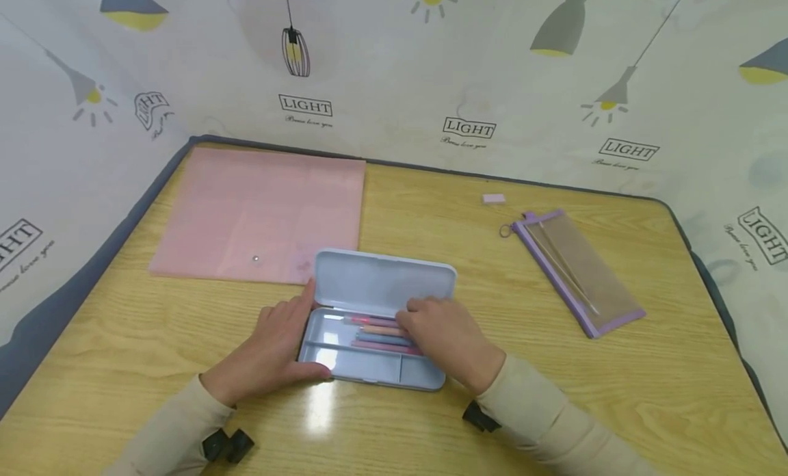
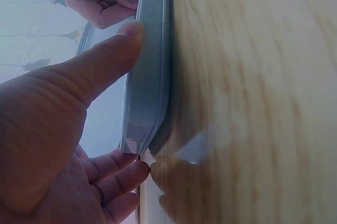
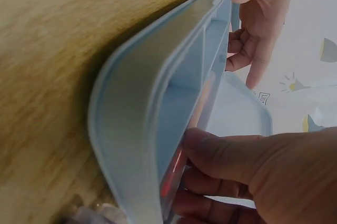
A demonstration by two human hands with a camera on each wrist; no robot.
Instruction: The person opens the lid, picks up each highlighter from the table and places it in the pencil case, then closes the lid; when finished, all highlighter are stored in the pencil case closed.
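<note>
On the table lies a light-blue pencil case point(image 1: 369, 365) with its lid point(image 1: 384, 282) raised. Several coloured pens point(image 1: 378, 338) lie side by side in its rear compartment. My left hand point(image 1: 271, 349) holds the case's left end, its thumb point(image 2: 113, 58) on the front wall and its fingers round the left end. Over the right part of the case, my right hand point(image 1: 449, 336) has curled fingers on the pens' right ends. In the right wrist view, its thumb point(image 3: 221, 150) presses just above a red pen point(image 3: 171, 174); the fingertips are partly hidden.
A pink folder point(image 1: 265, 209) lies behind the case to the left. At the right are a purple-edged mesh zip pouch point(image 1: 597, 271) holding thin sticks and a small pale eraser point(image 1: 494, 198). Patterned cloth point(image 1: 382, 72) hangs along the table's back and sides.
</note>
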